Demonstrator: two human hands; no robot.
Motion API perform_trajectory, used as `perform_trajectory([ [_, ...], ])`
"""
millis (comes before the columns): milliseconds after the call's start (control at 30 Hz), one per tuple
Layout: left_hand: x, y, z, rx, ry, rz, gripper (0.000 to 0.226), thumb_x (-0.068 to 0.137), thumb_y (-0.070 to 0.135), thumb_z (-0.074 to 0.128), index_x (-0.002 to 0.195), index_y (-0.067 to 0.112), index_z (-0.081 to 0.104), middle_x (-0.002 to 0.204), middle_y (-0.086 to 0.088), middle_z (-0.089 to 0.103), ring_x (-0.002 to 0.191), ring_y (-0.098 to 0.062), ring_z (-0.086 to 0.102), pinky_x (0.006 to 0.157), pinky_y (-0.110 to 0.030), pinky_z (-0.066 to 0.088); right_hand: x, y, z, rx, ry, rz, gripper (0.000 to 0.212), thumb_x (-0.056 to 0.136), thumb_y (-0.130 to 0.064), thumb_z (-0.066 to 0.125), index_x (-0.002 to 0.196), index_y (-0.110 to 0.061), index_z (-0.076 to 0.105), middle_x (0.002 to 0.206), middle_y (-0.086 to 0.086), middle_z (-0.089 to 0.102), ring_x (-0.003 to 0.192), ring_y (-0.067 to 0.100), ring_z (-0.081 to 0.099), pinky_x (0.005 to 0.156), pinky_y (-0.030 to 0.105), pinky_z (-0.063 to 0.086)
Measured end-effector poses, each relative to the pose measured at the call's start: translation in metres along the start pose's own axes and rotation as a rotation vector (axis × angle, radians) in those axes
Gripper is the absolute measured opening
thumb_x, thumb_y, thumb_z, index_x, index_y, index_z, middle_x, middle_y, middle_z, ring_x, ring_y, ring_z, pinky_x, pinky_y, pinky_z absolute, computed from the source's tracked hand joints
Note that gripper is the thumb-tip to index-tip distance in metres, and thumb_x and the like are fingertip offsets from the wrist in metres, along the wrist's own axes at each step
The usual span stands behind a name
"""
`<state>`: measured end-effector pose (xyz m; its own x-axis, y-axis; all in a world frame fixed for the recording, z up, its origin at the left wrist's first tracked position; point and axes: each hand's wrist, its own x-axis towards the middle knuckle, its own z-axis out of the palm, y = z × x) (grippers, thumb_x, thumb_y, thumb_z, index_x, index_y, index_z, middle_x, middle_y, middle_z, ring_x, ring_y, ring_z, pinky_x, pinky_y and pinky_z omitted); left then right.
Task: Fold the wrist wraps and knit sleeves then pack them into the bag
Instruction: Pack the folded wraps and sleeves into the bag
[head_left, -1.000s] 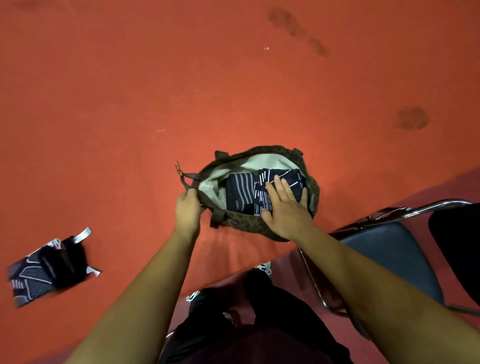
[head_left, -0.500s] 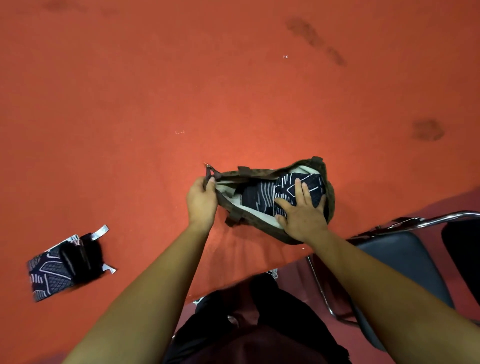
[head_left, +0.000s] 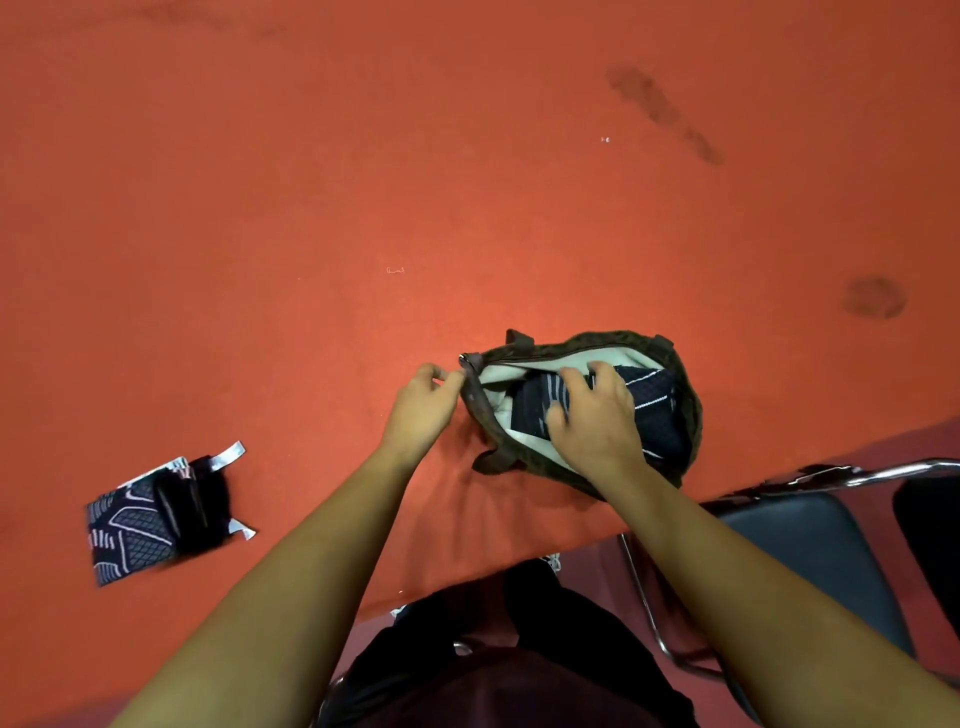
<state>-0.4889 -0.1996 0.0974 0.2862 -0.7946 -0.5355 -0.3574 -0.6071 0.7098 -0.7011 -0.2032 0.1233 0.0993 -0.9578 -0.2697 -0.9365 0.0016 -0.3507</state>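
A dark patterned bag (head_left: 685, 374) with a pale lining lies open on the red table near its front edge. Folded dark sleeves with white stripes (head_left: 654, 410) sit inside it. My right hand (head_left: 597, 421) is inside the bag opening, fingers curled over the folded sleeves. At the bag's left end, my left hand (head_left: 423, 410) pinches the zipper end. A folded black wrist wrap with grey-white pattern and silver tabs (head_left: 156, 514) lies on the table far to the left, away from both hands.
The red cloth-covered table (head_left: 467, 208) carries dark stains at the far right. A black chair with a chrome frame (head_left: 810, 545) stands at the right, below the table edge. My dark-clothed legs show at the bottom centre.
My right hand has slid left across the folded sleeves and its fingers have curled. My left hand has shifted on the bag's left end to pinch at the zipper.
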Motion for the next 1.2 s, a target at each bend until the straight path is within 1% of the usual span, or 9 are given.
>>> perform_trajectory([
  [133,-0.002,-0.023,-0.053,-0.035,0.108,0.001,0.032,0.092,0.045,0.051,0.083,0.015,0.057,0.073,-0.005,0.067,0.060,-0.023,0.062,0.058,-0.032,0.043,0.008,-0.068,0.002,0.330,0.071,-0.128,0.042,0.086,-0.022,0.052,0.124,-0.006,0.060,0.122,0.014,0.052,0.118,0.032,0.050,0.105,0.045,0.040],
  [267,-0.006,-0.063,-0.131,-0.097,0.245,-0.051,0.023,0.099,0.030,0.051,0.087,0.012,0.058,0.073,-0.001,0.063,0.056,-0.017,0.057,0.052,-0.027,0.038,0.015,-0.153,0.024,0.483,-0.085,-0.159,0.033,0.090,-0.016,0.058,0.121,-0.008,0.062,0.120,0.012,0.057,0.113,0.026,0.056,0.101,0.030,0.038],
  [500,-0.032,-0.195,-0.274,-0.129,0.500,-0.264,0.021,0.093,0.028,0.054,0.082,0.011,0.060,0.072,-0.002,0.062,0.070,-0.022,0.055,0.071,-0.035,0.044,0.002,-0.286,0.123,0.568,-0.398,-0.062,0.026,0.090,-0.016,0.059,0.110,-0.001,0.068,0.106,0.015,0.070,0.103,0.025,0.062,0.087,0.027,0.041],
  [700,-0.042,-0.306,-0.336,-0.189,0.606,-0.419,0.021,0.094,0.030,0.057,0.090,0.009,0.055,0.076,-0.002,0.055,0.078,-0.019,0.051,0.066,-0.033,0.042,-0.026,-0.361,0.216,0.532,-0.639,0.012,0.012,0.089,-0.027,0.064,0.087,-0.015,0.059,0.079,0.001,0.057,0.081,0.017,0.054,0.073,0.032,0.042],
  [800,-0.033,-0.349,-0.343,-0.278,0.580,-0.444,0.029,0.094,0.035,0.063,0.105,0.009,0.055,0.094,-0.002,0.056,0.090,-0.015,0.049,0.069,-0.026,0.039,-0.032,-0.383,0.253,0.541,-0.776,0.078,0.045,0.087,-0.038,0.070,0.119,-0.012,0.055,0.106,0.000,0.062,0.098,0.017,0.060,0.080,0.026,0.047],
  [900,-0.023,-0.376,-0.346,-0.393,0.498,-0.522,0.062,0.093,0.052,0.061,0.135,0.009,0.046,0.122,0.001,0.051,0.114,-0.012,0.048,0.093,-0.027,0.037,-0.036,-0.396,0.283,0.621,-0.861,0.126,0.023,0.086,-0.032,0.075,0.095,-0.021,0.056,0.093,-0.007,0.064,0.078,0.002,0.060,0.061,0.009,0.048],
  [1033,-0.011,-0.401,-0.341,-0.716,0.380,-0.506,0.094,0.071,0.074,0.067,0.137,0.010,0.046,0.109,0.003,0.064,0.106,-0.013,0.060,0.096,-0.034,0.046,-0.040,-0.408,0.326,0.660,-0.919,0.103,0.057,0.055,-0.059,0.085,0.101,-0.027,0.070,0.100,-0.004,0.076,0.091,0.014,0.073,0.083,0.045,0.060],
  [1100,-0.006,-0.414,-0.336,-0.740,0.301,-0.512,0.110,0.058,0.079,0.074,0.140,0.012,0.044,0.124,-0.001,0.065,0.113,-0.017,0.063,0.103,-0.040,0.048,-0.039,-0.404,0.353,0.690,-0.917,0.094,0.055,0.059,-0.052,0.087,0.105,-0.030,0.070,0.104,-0.005,0.076,0.096,0.014,0.073,0.086,0.045,0.059],
  [1200,-0.002,-0.418,-0.326,-0.741,0.262,-0.485,0.074,0.073,0.059,0.076,0.127,0.015,0.050,0.117,-0.003,0.069,0.104,-0.021,0.069,0.091,-0.037,0.056,-0.039,-0.406,0.368,0.724,-0.885,0.101,0.057,0.058,-0.049,0.089,0.108,-0.028,0.070,0.105,-0.005,0.075,0.097,0.014,0.073,0.089,0.042,0.057],
])
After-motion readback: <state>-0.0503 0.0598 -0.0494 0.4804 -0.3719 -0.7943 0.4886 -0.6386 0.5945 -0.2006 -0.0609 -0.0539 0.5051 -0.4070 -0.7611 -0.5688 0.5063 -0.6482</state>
